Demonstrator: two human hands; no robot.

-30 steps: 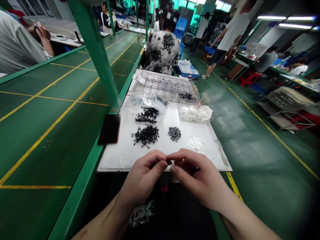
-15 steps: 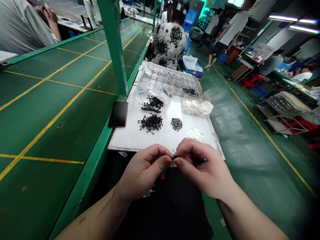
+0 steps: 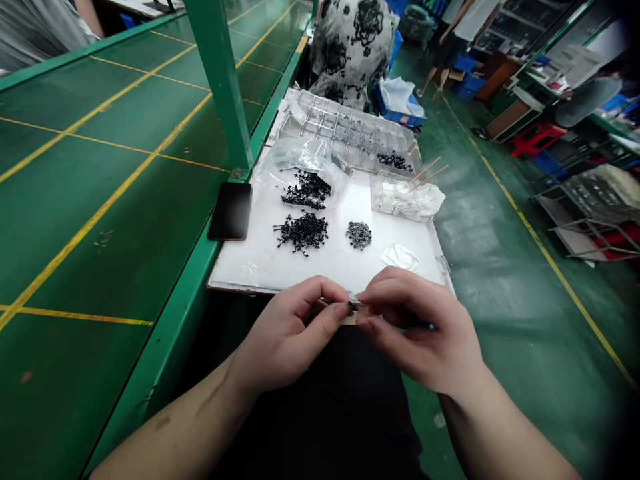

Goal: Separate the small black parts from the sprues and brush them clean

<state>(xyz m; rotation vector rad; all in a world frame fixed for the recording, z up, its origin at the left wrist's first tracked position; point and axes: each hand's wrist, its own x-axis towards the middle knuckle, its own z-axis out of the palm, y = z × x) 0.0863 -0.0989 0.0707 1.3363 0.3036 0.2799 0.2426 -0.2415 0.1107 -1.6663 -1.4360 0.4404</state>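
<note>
My left hand (image 3: 293, 330) and my right hand (image 3: 423, 330) meet fingertip to fingertip just off the near edge of a white board (image 3: 260, 263). Both pinch one tiny black part (image 3: 353, 307) between thumb and forefinger. A thin dark tool with a teal tip (image 3: 430, 326) pokes out of my right hand. On the board lie a pile of small black parts (image 3: 303, 233), a smaller heap of grey ring-shaped parts (image 3: 359, 235) and a clear bag (image 3: 305, 175) spilling more black parts.
A black phone (image 3: 231, 211) lies at the board's left edge. A green post (image 3: 220, 80) rises from the green bench (image 3: 100, 200). Behind are a clear compartment tray (image 3: 345, 130) and a clear box of white pads (image 3: 407, 200). A person in a floral top (image 3: 353, 47) sits beyond.
The camera has tilted down and the view has shifted. My hands stay pinched together over the small part, now slightly nearer the board's edge.
</note>
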